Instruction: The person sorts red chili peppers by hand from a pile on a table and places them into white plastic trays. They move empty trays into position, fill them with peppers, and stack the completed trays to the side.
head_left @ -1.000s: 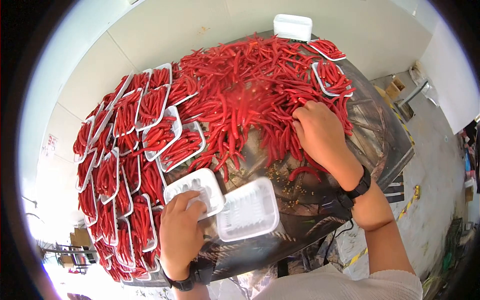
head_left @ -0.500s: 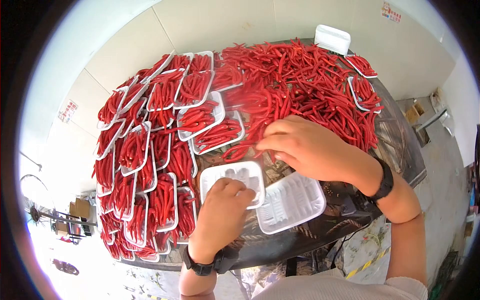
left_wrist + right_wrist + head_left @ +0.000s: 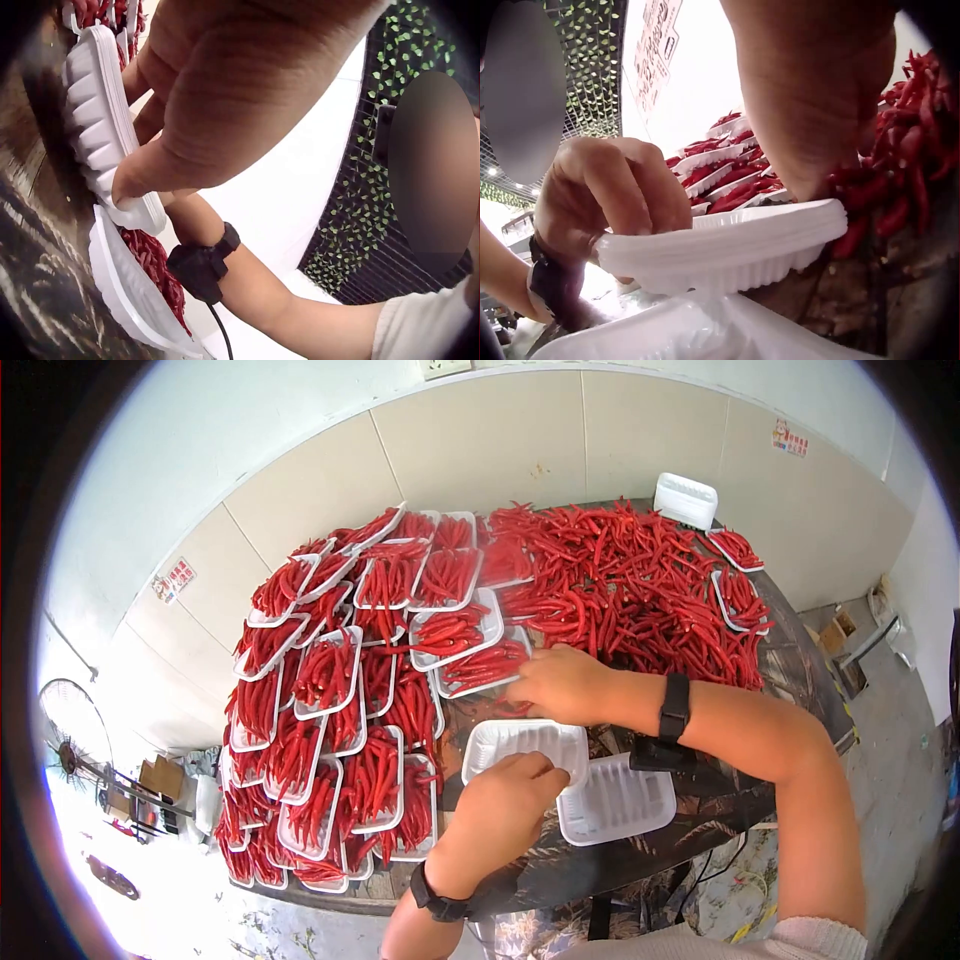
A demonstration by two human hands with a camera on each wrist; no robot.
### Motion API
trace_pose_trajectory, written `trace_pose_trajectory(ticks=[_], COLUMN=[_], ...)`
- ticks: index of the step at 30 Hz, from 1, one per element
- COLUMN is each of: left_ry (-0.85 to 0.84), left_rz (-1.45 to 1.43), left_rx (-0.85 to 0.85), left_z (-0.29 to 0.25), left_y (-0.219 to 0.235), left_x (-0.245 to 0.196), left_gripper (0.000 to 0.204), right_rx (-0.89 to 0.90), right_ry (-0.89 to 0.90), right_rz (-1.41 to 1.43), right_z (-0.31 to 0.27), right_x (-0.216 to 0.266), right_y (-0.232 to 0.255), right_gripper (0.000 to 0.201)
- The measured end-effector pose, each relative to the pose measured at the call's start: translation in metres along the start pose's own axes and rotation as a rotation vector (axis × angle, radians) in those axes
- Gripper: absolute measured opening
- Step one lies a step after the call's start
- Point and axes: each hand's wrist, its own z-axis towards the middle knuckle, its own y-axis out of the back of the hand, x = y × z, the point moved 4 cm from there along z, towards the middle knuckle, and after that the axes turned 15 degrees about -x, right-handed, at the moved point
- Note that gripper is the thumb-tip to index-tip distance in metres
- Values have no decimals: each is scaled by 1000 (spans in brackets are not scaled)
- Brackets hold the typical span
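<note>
An empty white foam tray [image 3: 525, 743] lies on the table's near part. My left hand [image 3: 535, 768] grips its near rim, thumb on the rim [image 3: 120, 196] and fingers curled under the edge [image 3: 641, 225]. My right hand [image 3: 525, 685] is curled over a bunch of red chillies [image 3: 500, 708] at the tray's far edge, palm down just behind the rim [image 3: 817, 150]. A second empty tray [image 3: 615, 800] lies to the right of the first, partly under it. A large heap of loose red chillies [image 3: 640, 585] covers the table beyond my right arm.
Several filled chilli trays [image 3: 345, 690] are stacked in overlapping rows over the table's left half. A stack of empty trays [image 3: 685, 498] stands at the far edge by the wall. Two filled trays [image 3: 740, 595] lie at the far right. The table edge [image 3: 640, 860] runs close below the empty trays.
My right hand has come back from the loose heap to the far edge of the empty tray, drawing chillies with it. My left hand has stayed on the tray's near rim.
</note>
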Motion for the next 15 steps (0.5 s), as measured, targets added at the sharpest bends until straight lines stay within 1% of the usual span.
trace_pose_trajectory(ticks=[3,6,8,9,10,12,13,14,15], left_ry=[22,33,62,91,111,130,128,137,151], left_rz=[-29,100,176,182,198,201,210,196,235], left_rx=[13,-70,-90,-77,-61,-61,-100,-110,-123], left_z=[0,0,-2,-4,-3,-3,-5,-5,-5], left_y=[1,2,2,1,1,-1,-3,-4,-4], left_x=[2,16,24,28,29,30,32,32,33], left_gripper=[33,25,22,22,21,20,18,18,17], right_rx=[-16,66,-30,-33,-10,-51,-2,16,32], right_ry=[-34,-71,-13,0,1,5,-28,-21,-68], right_rz=[16,-63,-182,-250,-257,-378,-390,-395,-322], right_z=[-6,-22,-34,-42,-49,-63,-70,-75,-81], right_x=[-5,-11,-13,-12,-12,-11,-13,-13,-13], right_y=[3,13,28,36,42,55,59,65,72], right_gripper=[20,14,7,8,8,10,15,15,14])
